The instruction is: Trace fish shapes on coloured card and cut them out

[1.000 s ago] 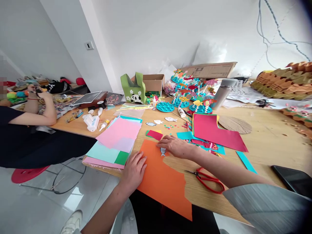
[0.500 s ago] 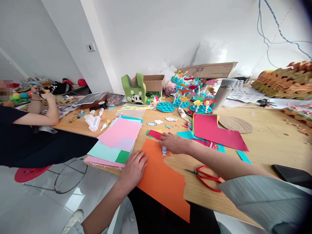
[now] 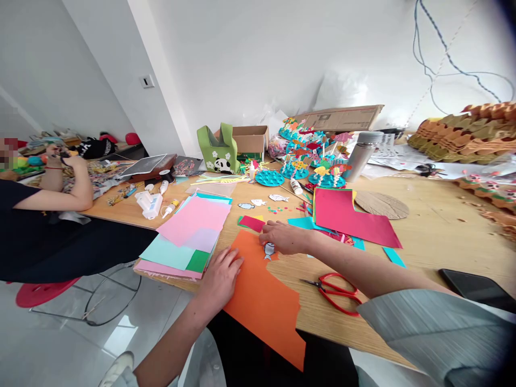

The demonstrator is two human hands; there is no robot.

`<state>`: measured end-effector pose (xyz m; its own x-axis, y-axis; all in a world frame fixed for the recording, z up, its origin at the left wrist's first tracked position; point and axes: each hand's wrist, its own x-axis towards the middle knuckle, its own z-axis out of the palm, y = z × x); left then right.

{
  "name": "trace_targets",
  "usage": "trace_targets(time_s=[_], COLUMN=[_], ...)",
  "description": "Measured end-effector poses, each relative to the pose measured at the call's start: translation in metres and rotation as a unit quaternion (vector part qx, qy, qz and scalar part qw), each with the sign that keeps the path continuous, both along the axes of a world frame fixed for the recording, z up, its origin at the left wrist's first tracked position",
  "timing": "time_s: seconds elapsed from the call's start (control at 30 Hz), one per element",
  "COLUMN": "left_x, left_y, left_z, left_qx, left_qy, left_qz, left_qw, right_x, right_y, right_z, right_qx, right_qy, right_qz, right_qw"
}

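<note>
A sheet of orange paper lies over the table's front edge, its right side cut ragged. My left hand rests flat on the sheet's left edge, fingers stretched out. At the top of the sheet, my right hand has its fingers bent and close together around a small paper fish cutout with a dark outline. Its fingertips are partly hidden. Red-handled scissors lie on the wood below my right forearm. Several other paper fish lie farther back.
Stacked coloured paper lies on the left, red paper right of centre. Behind stand a green panda bag, blue decorated discs and a steel flask. A phone lies at right. Another person sits at far left.
More of the fish cutout shows beside my right hand, and it looks slightly turned. The whole view has shifted a little. My left hand stays on the orange paper.
</note>
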<state>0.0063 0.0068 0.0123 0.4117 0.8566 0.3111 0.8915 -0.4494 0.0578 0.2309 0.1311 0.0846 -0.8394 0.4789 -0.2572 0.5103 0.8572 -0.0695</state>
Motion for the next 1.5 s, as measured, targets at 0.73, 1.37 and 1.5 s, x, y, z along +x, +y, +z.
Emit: trace_targets(time_s=[0.73,1.37,1.5], left_x=[0.045,0.040,0.068], left_y=[-0.029,-0.015,-0.030], left_z=[0.011,0.023,0.008], left_qx=[-0.046,-0.088,-0.032], left_qy=[-0.014,-0.016,-0.006], left_qz=[0.029,-0.041,0.055], left_qw=[0.998,0.995,0.998], right_x=[0.021,0.076,0.080], right_y=[0.012,-0.105,-0.123], right_z=[-0.014,-0.043,-0.064], right_qx=[-0.279,-0.226,-0.160], right_qy=[0.282,0.539,0.519], right_qz=[-0.283,-0.464,-0.470], right_qw=[0.873,0.666,0.696])
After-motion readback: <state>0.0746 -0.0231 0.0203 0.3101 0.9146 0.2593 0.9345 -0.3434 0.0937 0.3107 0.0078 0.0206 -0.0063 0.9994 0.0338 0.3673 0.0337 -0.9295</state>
